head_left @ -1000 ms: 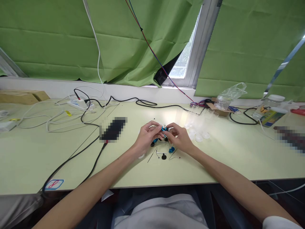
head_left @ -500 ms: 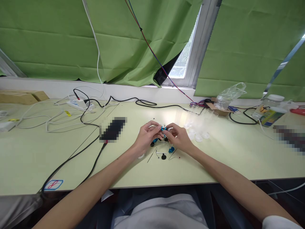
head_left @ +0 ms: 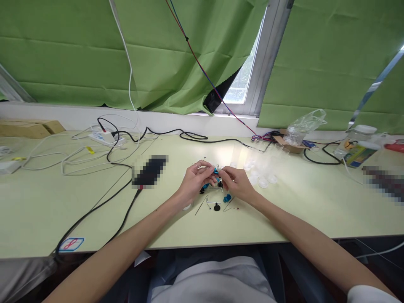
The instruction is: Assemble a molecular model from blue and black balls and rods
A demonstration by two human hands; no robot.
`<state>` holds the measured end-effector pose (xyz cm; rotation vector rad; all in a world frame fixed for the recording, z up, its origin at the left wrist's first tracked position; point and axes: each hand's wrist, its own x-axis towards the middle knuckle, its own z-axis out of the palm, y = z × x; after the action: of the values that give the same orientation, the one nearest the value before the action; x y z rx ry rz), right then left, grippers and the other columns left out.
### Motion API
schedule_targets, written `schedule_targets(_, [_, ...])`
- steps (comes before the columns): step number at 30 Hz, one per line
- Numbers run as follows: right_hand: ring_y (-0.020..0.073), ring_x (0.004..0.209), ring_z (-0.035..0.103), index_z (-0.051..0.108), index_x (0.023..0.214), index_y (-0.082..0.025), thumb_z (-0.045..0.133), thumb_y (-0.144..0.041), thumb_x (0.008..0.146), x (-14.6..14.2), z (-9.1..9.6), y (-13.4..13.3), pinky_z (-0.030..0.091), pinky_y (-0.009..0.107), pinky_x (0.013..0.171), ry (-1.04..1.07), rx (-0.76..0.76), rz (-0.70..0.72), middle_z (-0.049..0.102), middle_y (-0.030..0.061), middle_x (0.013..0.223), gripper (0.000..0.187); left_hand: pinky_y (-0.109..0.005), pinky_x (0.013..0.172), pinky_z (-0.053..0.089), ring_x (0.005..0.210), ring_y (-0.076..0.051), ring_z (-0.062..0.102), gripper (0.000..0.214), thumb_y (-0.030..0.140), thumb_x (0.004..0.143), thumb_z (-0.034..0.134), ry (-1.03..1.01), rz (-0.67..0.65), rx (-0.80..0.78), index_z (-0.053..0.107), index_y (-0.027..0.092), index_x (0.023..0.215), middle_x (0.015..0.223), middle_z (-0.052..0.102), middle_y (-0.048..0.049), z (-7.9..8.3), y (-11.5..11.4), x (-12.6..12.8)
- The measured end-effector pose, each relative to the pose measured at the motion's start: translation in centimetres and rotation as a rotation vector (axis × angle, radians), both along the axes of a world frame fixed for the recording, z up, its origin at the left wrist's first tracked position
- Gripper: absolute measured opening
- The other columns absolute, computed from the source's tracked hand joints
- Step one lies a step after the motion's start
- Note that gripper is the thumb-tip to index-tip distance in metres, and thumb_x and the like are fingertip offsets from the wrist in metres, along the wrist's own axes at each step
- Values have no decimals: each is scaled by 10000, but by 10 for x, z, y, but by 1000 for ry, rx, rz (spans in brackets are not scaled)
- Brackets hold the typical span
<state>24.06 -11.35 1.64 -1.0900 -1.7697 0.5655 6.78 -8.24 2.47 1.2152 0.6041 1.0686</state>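
Observation:
My left hand (head_left: 197,180) pinches a small blue part (head_left: 216,171) between thumb and forefinger, just above the table. Against the right end of that part, my right hand (head_left: 238,183) is closed with its fingertips together; whatever they grip is hidden. Below the hands lie another blue piece (head_left: 227,198), a black disc (head_left: 216,207) and thin bent metal rods (head_left: 213,202). More blue and black pieces (head_left: 202,190) sit partly covered under my left hand.
Clear plastic cups (head_left: 263,182) cluster right of my hands. A dark blurred phone-like slab (head_left: 150,170) with a black cable (head_left: 124,221) lies to the left. A power strip (head_left: 105,136), a small carton (head_left: 292,147) and a jar (head_left: 360,134) stand toward the back.
My right hand's fingers have drawn closer together and curled in at the blue part. My left hand stays in the same place, still pinching it.

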Motion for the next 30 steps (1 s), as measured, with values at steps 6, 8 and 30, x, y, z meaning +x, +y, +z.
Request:
schedule_targets(6, [119,456,492,549,999,-215,618,-493,888,0,-2,-1,419,253,484,69,-6,3,538,-61,534,307,-258,637,515,580,-123,624,282,339,775,782,-16,4,-6,581,167,870,645,668,-14,3,-2,0])
schedule_targets(8, [116,455,494,535,1009,-216,633,-491,879,0,-3,-1,419,248,481,86,-5,23,533,-67,536,320,-261,639,516,580,-126,625,287,346,771,785,-16,2,-6,582,167,866,645,670,-16,3,-2,0])
schedule_targets(30, [104,444,472,553,950,-198,626,-448,889,0,-4,2,404,240,486,74,18,-1,524,-63,517,268,-254,629,515,577,-126,631,294,342,767,790,-16,4,-4,584,158,870,639,672,-20,3,-1,0])
